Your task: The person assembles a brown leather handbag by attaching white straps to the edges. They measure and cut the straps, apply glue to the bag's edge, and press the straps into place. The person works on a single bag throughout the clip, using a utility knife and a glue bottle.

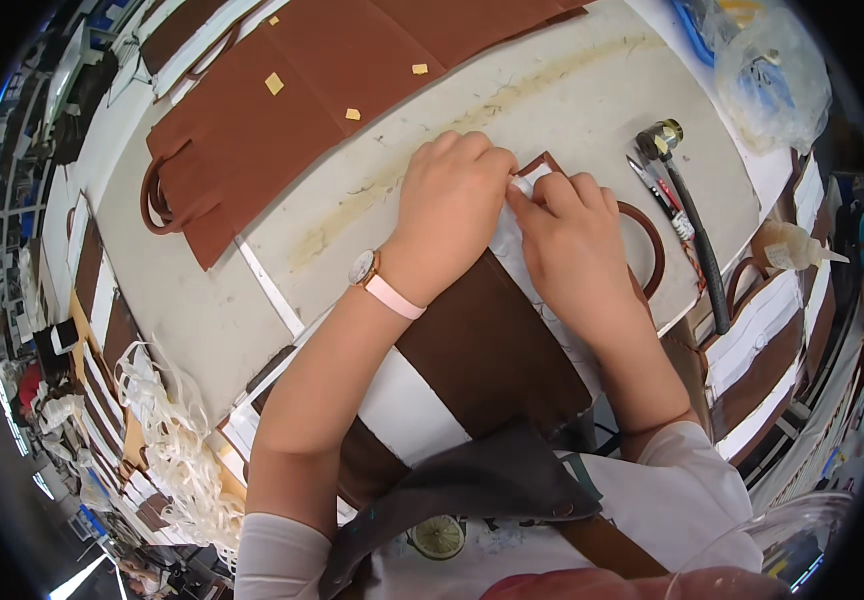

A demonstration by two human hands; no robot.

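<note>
In front of me lies a dark brown leather-like bag panel point(497, 340) with white bands across it and a brown loop handle point(656, 250) at its right side. Both hands meet at its far end. My left hand point(455, 195), a watch on its wrist, is closed with curled fingers at the white strip point(518, 246) along the panel. Thumb and forefinger of my right hand point(574, 245) pinch that same strip close to a brown corner point(542, 164). The left fingertips are partly hidden.
A reddish-brown panel point(302, 100) with small yellow pieces lies across the table's point(352, 225) far side. To the right are a hammer point(697, 215), pens point(657, 190), a glue bottle point(790, 246) and a plastic bag point(774, 85). Pale strips point(177, 430) hang at the left.
</note>
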